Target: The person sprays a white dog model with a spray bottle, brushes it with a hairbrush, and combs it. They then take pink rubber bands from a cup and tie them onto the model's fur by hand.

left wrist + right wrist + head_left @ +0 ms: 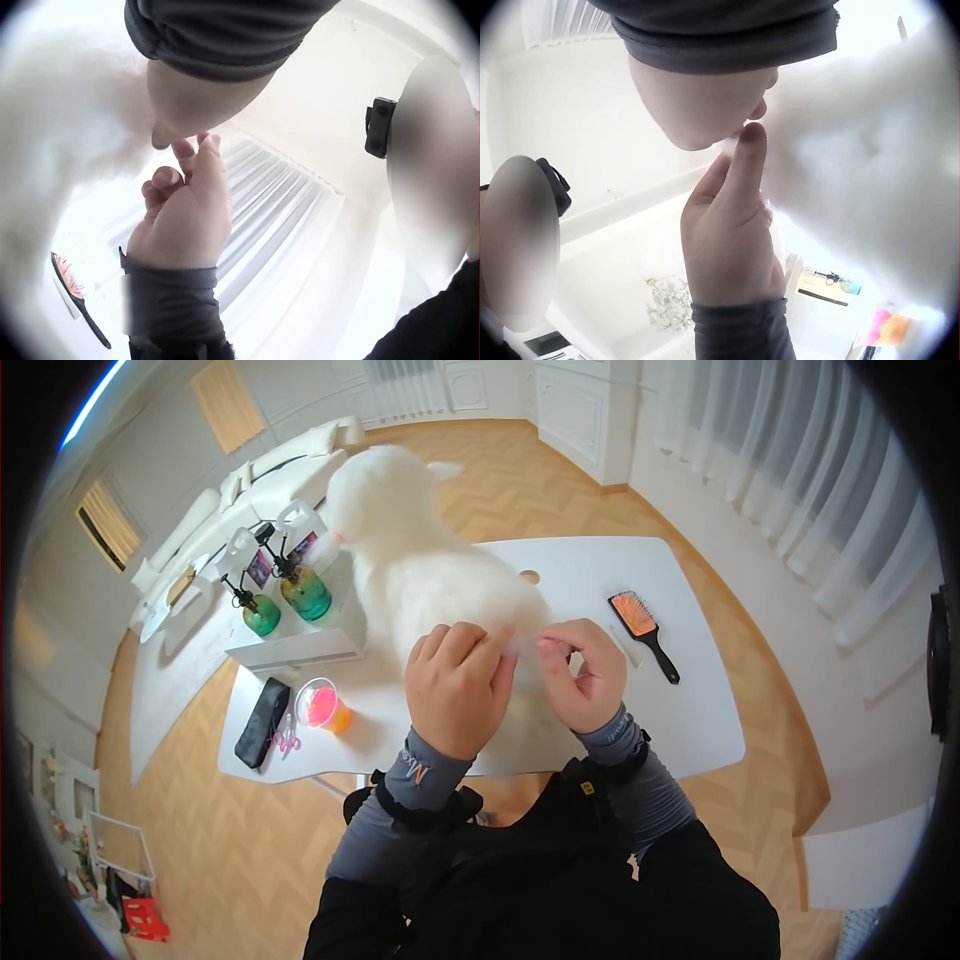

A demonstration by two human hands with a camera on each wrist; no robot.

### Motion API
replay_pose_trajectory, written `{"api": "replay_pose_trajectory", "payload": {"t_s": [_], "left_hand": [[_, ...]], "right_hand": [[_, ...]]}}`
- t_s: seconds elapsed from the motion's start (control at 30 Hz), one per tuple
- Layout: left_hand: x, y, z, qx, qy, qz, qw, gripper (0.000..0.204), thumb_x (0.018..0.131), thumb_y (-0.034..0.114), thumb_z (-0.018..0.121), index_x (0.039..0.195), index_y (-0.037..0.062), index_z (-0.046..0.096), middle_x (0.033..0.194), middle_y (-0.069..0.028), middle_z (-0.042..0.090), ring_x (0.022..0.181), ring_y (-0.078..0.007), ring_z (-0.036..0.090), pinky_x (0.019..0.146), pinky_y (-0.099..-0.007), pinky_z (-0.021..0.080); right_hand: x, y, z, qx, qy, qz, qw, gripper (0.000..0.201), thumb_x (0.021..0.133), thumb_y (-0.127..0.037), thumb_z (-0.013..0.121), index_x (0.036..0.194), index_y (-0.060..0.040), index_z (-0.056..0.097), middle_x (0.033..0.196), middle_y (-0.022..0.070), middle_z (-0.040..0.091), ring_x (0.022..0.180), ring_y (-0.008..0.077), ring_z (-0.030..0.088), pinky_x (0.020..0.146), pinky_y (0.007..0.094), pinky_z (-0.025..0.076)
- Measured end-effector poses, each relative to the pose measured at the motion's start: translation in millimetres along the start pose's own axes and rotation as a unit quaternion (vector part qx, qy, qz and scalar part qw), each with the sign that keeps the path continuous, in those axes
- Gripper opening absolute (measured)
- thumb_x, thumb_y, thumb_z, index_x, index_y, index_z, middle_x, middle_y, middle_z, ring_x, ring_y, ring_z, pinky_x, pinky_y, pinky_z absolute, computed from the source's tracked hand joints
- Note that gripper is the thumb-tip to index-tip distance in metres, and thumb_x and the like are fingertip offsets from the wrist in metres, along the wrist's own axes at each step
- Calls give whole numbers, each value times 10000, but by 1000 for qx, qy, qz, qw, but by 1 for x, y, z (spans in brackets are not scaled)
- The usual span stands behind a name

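A fluffy white dog (430, 570) is on the white table, its back toward me. Both hands meet over its rear end, fingertips close together. My left hand (460, 685) pinches a pale wisp, like a tuft of white fur, between thumb and index finger. Close beside it, my right hand (583, 675) has its fingers curled and the thumb near the index finger; what it holds I cannot tell. In the left wrist view the right hand (187, 214) reaches up to the left fingertips. The right wrist view shows the left hand (731, 225) with its thumb extended against the other hand.
Right of the dog, a paddle brush (640, 625) lies on the table (690, 720). On the left, a white stand (300, 650) carries two green spray bottles (305, 595). Before it are a black pouch (262, 722), pink-handled scissors (287, 738) and a clear cup (322, 705) with pink and orange contents.
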State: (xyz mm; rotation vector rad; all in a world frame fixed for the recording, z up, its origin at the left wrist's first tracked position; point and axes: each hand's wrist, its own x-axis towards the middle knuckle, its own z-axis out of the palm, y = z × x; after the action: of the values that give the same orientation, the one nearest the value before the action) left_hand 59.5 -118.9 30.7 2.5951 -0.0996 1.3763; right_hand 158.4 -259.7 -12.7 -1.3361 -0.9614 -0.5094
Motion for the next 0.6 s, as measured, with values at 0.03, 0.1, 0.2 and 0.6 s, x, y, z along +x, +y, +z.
{"api": "replay_pose_trajectory", "payload": {"t_s": [0.03,0.1,0.2,0.6], "left_hand": [[0,1,1,-1,-1,1,1000,267,776,98,833,1034,78,771,839,-59,649,780,-263,631,694,-390,504],[0,3,1,-16,17,16,1000,186,792,56,817,973,69,777,814,-63,642,735,-268,621,670,-387,495],[-6,5,-5,-107,-1,35,994,171,784,27,826,944,66,779,799,-62,639,700,-271,606,649,-381,484],[-44,-30,-45,-243,86,-161,953,373,793,-39,816,1142,-6,689,976,-86,631,849,-185,612,744,-287,487]], "right_hand": [[-2,5,-2,-1,1,0,1000,150,899,-3,722,1048,-28,725,813,72,656,627,150,557,594,270,462],[-3,13,-4,28,14,38,999,295,866,21,692,1157,-22,674,912,79,641,681,141,548,637,268,465],[-2,17,-9,-12,-17,60,998,455,805,31,677,1251,-29,616,1065,108,629,792,169,567,722,297,486],[-8,40,-8,1,-185,99,978,949,736,-92,697,1569,34,259,1502,265,395,1437,418,390,1234,467,289]]}}
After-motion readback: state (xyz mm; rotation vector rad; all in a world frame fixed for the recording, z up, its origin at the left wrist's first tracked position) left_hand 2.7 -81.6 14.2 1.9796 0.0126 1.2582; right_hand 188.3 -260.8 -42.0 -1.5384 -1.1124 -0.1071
